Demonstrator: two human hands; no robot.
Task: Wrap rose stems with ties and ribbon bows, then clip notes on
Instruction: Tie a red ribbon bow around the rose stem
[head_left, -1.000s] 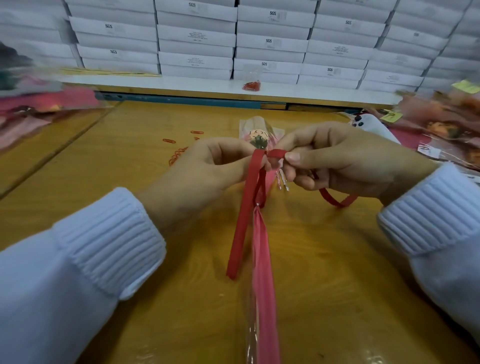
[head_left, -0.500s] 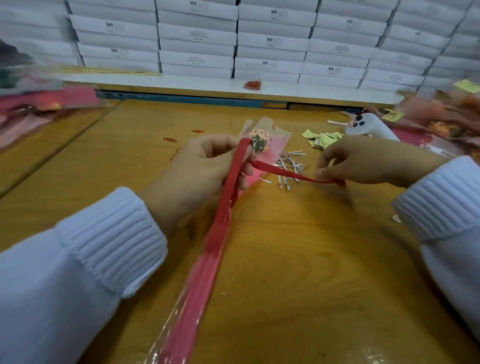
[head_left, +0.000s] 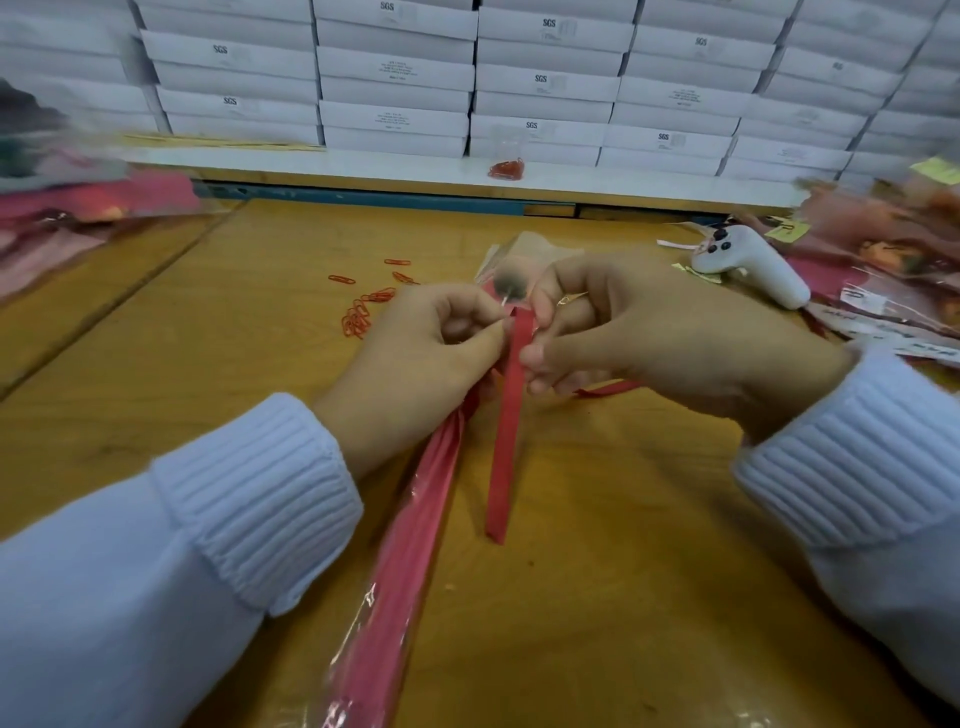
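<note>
Left hand (head_left: 426, 358) and right hand (head_left: 649, 338), fingers pinching the red ribbon (head_left: 506, 415) at the wrapped rose stem (head_left: 410, 545); paper clips (head_left: 363, 312) left of the fingers on the counter (head_left: 597, 571).

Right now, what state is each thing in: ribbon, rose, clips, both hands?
Ribbon: pinched at the stem, one tail on the table, no bow yet.
Rose: sleeved, lying flat, head blurred.
Paper clips: loose, scattered, unused.
Left hand: grip closed on the stem.
Right hand: grip closed on the ribbon.
White controller: lying idle.
</note>
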